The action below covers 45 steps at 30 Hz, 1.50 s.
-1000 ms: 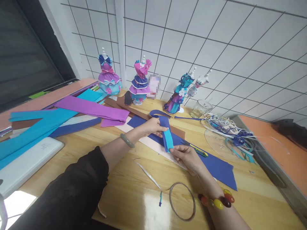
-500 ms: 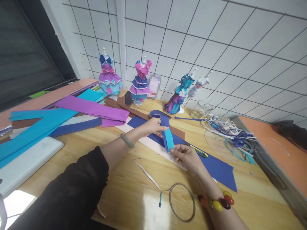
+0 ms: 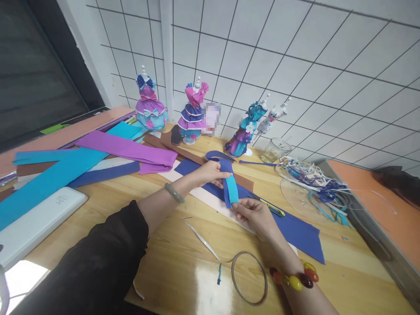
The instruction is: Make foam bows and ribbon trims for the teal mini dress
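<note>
Between my hands is a dark blue strip (image 3: 226,166) of paper or fabric, with a light blue strip (image 3: 232,192) lying along its lower part. My left hand (image 3: 212,173) pinches the strips near the middle, and the blue strip loops back behind it. At the lower end, my right hand (image 3: 251,213) grips both strips between thumb and fingers. Beneath them lie a wide dark blue sheet (image 3: 298,236) and a pale pink sheet (image 3: 205,197). A yellow-green cutter (image 3: 274,208) rests on the blue sheet beside my right hand.
Small dress forms in paper-like dresses (image 3: 151,107) stand along the tiled wall. Purple (image 3: 131,151) and light blue sheets (image 3: 65,175) are piled left, by a white device (image 3: 49,223). At right are a glass jar (image 3: 275,150) and strip scraps (image 3: 308,175). A ring (image 3: 266,280) lies in front.
Both hands keep the same pinch on the strips. The lower end of the strips has shifted very slightly; little else differs.
</note>
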Available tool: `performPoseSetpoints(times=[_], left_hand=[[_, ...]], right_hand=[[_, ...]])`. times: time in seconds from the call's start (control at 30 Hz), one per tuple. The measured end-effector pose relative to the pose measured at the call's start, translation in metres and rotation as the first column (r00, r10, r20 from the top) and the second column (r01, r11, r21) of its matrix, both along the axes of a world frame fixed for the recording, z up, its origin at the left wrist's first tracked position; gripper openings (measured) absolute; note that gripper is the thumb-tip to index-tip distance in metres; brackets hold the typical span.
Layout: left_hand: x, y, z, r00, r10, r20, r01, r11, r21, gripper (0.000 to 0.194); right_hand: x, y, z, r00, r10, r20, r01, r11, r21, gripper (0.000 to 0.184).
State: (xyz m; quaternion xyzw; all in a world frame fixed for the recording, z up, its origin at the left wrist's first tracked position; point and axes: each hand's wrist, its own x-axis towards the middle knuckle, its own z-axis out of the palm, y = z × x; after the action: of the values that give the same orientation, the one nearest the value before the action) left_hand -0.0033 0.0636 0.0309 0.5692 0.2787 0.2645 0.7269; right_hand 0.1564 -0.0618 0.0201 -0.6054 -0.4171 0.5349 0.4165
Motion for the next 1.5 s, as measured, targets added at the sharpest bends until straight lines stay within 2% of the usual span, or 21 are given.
performPoseSetpoints(times=[0.37, 0.83, 1.13, 1.5], left_hand=[[-0.0007, -0.0008, 0.0026, 1.0, 0.03, 0.008, -0.03, 0.999, -0.037, 0.038], [-0.0012, -0.0011, 0.0027, 0.998, 0.034, 0.047, -0.032, 0.998, -0.051, 0.035], [-0.0016, -0.0023, 0.0069, 0.997, 0.017, 0.069, -0.014, 0.999, -0.038, 0.035], [-0.0025, -0.0011, 0.0069, 0.998, 0.003, 0.07, 0.0, 0.999, -0.043, 0.033]], right_hand=[[0.001, -0.0008, 0.0012, 0.999, 0.03, 0.019, -0.031, 0.999, 0.025, 0.029], [-0.0003, -0.0003, 0.004, 0.993, -0.02, 0.118, 0.008, 0.995, 0.096, 0.033], [0.0001, -0.0001, 0.003, 0.998, -0.035, 0.059, 0.03, 0.997, 0.075, 0.028], [0.0021, 0.0012, -0.0016, 0.996, -0.048, 0.073, 0.042, 0.995, 0.088, 0.028]])
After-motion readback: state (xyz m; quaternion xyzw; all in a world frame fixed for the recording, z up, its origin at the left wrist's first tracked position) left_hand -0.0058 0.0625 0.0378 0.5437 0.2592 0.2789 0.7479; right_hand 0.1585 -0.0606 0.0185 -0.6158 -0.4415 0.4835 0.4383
